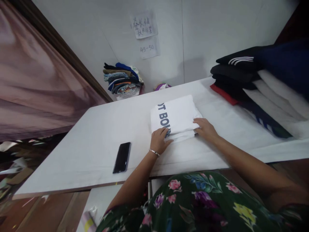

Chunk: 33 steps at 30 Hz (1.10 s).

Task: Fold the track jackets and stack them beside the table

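Observation:
A folded white garment [181,112] with large dark printed letters lies on the white-covered table in front of me. My left hand [158,140], with a bracelet at its wrist, rests on the garment's near left corner. Its fingers lie over the print and the thumb is spread apart along the front fold. At the near right corner, my right hand [205,129] grips the garment's edge between fingers and thumb. Part of the lettering is covered by my left fingers.
A dark phone [122,158] lies on the table [96,135] to the left. Folded clothes in a tall pile [236,77] stand at the right. Beyond the far edge is another clothes stack [123,79]. Handwritten papers [145,25] hang on the wall; a pinkish curtain [43,77] hangs left.

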Each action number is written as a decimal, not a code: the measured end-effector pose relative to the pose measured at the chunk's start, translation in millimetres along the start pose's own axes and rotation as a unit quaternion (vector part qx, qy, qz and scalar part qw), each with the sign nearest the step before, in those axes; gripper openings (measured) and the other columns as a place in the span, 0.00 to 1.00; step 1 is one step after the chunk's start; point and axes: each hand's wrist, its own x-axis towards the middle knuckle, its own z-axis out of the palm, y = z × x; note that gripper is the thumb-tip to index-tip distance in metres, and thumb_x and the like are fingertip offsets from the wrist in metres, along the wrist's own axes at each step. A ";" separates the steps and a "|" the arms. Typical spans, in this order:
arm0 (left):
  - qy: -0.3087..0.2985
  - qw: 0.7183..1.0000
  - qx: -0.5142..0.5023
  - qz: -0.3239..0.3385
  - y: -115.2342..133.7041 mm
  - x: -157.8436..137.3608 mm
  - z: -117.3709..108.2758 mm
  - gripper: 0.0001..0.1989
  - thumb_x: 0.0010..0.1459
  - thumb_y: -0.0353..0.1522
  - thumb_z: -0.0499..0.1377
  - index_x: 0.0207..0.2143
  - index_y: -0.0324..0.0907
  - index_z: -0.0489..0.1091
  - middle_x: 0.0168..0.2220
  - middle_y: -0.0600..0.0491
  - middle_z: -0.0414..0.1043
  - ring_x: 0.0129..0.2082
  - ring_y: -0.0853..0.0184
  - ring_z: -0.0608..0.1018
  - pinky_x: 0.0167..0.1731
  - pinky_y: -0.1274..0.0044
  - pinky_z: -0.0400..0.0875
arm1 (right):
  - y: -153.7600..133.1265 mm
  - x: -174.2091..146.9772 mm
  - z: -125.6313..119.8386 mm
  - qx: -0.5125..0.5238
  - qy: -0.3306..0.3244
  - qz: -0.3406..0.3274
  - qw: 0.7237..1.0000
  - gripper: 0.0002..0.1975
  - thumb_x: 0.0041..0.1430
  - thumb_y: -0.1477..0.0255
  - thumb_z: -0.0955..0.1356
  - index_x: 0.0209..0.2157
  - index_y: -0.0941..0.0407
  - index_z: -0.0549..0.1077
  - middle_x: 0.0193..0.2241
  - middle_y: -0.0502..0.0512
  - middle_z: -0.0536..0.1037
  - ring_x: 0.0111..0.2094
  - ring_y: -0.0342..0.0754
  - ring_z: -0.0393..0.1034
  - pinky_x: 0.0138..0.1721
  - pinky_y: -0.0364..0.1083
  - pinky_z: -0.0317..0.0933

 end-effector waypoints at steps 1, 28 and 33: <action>-0.004 1.000 0.009 -0.002 0.0 -2.8 0.0 0.28 0.53 0.39 0.62 0.56 0.44 0.64 0.56 0.45 0.66 0.55 0.56 0.67 0.53 0.65 0.60 | -0.6 0.5 -0.6 0.010 0.006 -0.005 1.000 0.16 0.51 0.74 0.64 0.42 0.53 0.75 0.48 0.55 0.74 0.51 0.56 0.65 0.51 0.56 0.63; -0.020 0.999 0.021 0.019 -6.8 7.4 14.0 0.09 0.54 0.28 0.58 0.39 0.42 0.69 0.40 0.47 0.73 0.44 0.59 0.72 0.45 0.67 0.64 | 22.3 -1.9 -6.9 -0.028 -0.059 -0.141 0.988 0.19 0.52 0.78 0.62 0.46 0.55 0.73 0.45 0.59 0.76 0.48 0.54 0.68 0.49 0.56 0.61; -0.029 0.998 0.022 0.044 -8.1 -11.0 6.4 0.29 0.50 0.38 0.64 0.54 0.43 0.64 0.51 0.45 0.69 0.52 0.56 0.69 0.50 0.64 0.62 | 7.7 -19.1 -12.4 -0.076 -0.044 -0.188 0.978 0.29 0.52 0.80 0.61 0.58 0.54 0.64 0.60 0.60 0.63 0.62 0.56 0.53 0.59 0.61 0.47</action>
